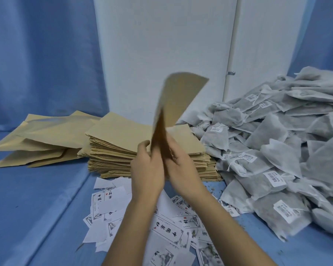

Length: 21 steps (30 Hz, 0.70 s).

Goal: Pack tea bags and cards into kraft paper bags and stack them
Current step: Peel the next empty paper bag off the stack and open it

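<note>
I hold one kraft paper bag [178, 98] upright in front of me, its top blurred and bent to the right. My left hand [147, 169] grips its lower left edge and my right hand [183, 166] grips its lower right edge, palms facing each other. Behind my hands lies a thick stack of flat kraft bags [115, 143]. White cards with black calligraphy [167, 233] are scattered on the blue cloth under my forearms. A large heap of grey tea bags with white labels [277, 150] fills the right side.
A looser pile of kraft bags [40, 139] lies at the left on the blue cloth [31, 198]. A white wall panel [161, 45] and blue curtains stand behind. Open cloth lies at the near left.
</note>
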Tool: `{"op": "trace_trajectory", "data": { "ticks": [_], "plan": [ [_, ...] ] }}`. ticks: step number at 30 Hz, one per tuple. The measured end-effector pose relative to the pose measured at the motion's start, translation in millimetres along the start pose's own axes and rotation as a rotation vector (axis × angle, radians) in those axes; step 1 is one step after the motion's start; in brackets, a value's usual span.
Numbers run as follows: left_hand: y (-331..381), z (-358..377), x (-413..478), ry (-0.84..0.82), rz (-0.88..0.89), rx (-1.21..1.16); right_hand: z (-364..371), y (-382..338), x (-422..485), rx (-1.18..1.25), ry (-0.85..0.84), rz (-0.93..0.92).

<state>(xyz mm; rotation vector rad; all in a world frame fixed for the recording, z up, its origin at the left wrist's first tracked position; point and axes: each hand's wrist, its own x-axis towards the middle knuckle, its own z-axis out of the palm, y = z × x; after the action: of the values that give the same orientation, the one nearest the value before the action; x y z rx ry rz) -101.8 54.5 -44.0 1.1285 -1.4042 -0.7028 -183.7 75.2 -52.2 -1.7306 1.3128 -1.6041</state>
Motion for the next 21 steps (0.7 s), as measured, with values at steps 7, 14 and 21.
{"op": "trace_trajectory", "data": {
  "ticks": [7, 14, 21],
  "plan": [
    [4, 4, 2, 0.055, -0.361, -0.579, -4, 7, -3, -0.448, 0.083, -0.146],
    [-19, 9, 9, -0.025, -0.509, -0.418, -7, 4, -8, -0.281, 0.418, -0.177],
    [-15, 8, 4, -0.071, -0.539, -0.612, -12, 3, -7, -0.401, 0.399, 0.043]
  ]
}}
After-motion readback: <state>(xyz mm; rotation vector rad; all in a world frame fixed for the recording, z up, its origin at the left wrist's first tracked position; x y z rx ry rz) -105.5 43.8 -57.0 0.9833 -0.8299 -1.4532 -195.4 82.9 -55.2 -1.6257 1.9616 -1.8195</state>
